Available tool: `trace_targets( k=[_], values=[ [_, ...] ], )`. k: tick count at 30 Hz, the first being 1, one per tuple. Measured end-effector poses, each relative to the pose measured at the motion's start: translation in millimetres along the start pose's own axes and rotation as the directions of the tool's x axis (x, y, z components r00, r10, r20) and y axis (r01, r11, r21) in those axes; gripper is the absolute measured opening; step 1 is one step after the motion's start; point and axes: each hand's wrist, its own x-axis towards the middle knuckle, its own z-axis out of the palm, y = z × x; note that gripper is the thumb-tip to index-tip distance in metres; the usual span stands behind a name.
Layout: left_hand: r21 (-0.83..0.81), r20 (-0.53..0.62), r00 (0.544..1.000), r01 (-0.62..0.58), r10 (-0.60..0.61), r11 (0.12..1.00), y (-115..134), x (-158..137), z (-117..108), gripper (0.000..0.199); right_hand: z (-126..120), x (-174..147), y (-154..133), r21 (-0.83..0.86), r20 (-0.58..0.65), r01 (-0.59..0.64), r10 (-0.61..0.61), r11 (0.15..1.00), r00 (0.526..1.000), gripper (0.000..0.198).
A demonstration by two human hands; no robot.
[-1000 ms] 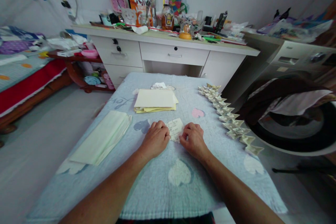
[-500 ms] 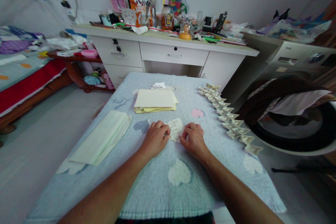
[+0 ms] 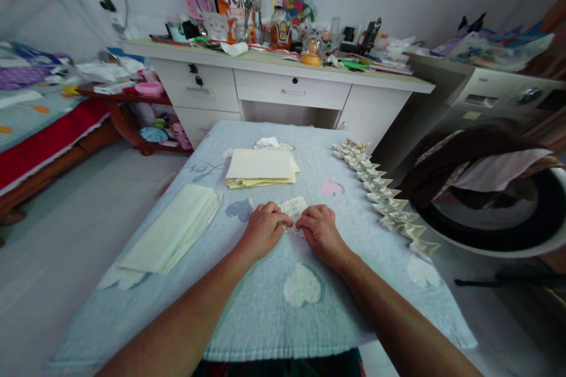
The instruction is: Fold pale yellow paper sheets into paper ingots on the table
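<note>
A small printed piece of paper lies on the cloth-covered table between my hands. My left hand grips its left edge with curled fingers. From the other side my right hand pinches its lower right part, and the fingertips of both hands are close together. The fingers hide the paper's lower corners. Beyond the hands sits a stack of cream and yellow paper sheets. On the left lies a folded pale green sheet bundle. Along the right edge runs a row of folded paper pieces with pointed ends.
A light blue patterned cloth covers the table. Crumpled white tissue lies behind the paper stack. A cluttered white desk stands beyond the table. To the right is a washing machine with its door open; a bed is at the left.
My right hand has moved left over the paper, bringing its fingertips nearer to my left hand's. Less of the paper shows now. The stacks and the row of folded pieces stay put.
</note>
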Motion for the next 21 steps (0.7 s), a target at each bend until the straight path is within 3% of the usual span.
trace_targets(
  k=[3, 8, 14, 21],
  values=[
    [0.006, 0.019, 1.000, 0.001, -0.001, 1.000, -1, 1, -1, 0.025, -2, 0, -4, -0.006, 0.032, -0.005, 0.005, 1.000, 0.999, 0.027],
    [-0.022, 0.081, 0.997, -0.010, 0.012, 1.000, -3, 3, -8, 0.025, -5, 3, -14, -0.067, 0.077, -0.093, 0.098, 0.993, 0.992, 0.010],
    [-0.044, 0.103, 0.993, -0.049, 0.053, 0.998, -5, 3, -13, 0.026, -5, 11, -24, -0.201, 0.135, -0.137, 0.166, 0.970, 0.977, 0.020],
    [-0.089, 0.107, 0.992, -0.053, 0.062, 0.995, -7, 4, -15, 0.025, 2, 15, -33, -0.302, 0.093, -0.194, 0.232, 0.933, 0.968, 0.028]
  ],
)
